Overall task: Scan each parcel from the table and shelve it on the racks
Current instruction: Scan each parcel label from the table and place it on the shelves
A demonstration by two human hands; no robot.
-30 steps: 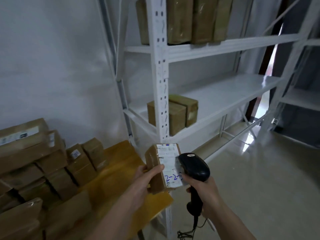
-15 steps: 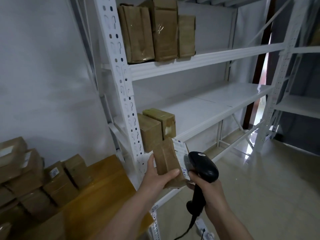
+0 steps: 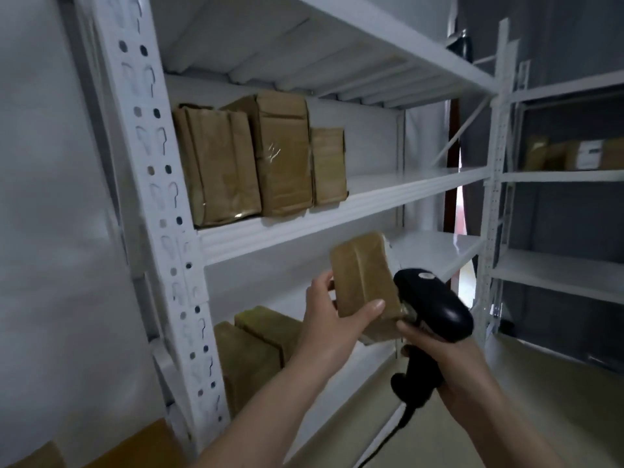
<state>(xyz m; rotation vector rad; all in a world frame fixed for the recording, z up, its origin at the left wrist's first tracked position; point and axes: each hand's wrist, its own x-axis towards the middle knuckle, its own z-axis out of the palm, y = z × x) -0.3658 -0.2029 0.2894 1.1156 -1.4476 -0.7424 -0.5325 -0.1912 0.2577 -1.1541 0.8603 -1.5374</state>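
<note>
Holding a parcel [image 3: 363, 282] and scanner [image 3: 435, 307] — hands beside the rack [image 3: 337, 211].

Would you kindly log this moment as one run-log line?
left hand: holds brown parcel | right hand: grips barcode scanner | facing white rack | parcel not yet shelved

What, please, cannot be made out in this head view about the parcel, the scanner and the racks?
- Parcel: its label faces away; the left hand covers its lower edge.
- Scanner: its window is hidden against the parcel; the right hand wraps its handle.
- Far rack's boxes: labels too blurred to read.
- Lower boxes: partly hidden by the left arm.
</note>
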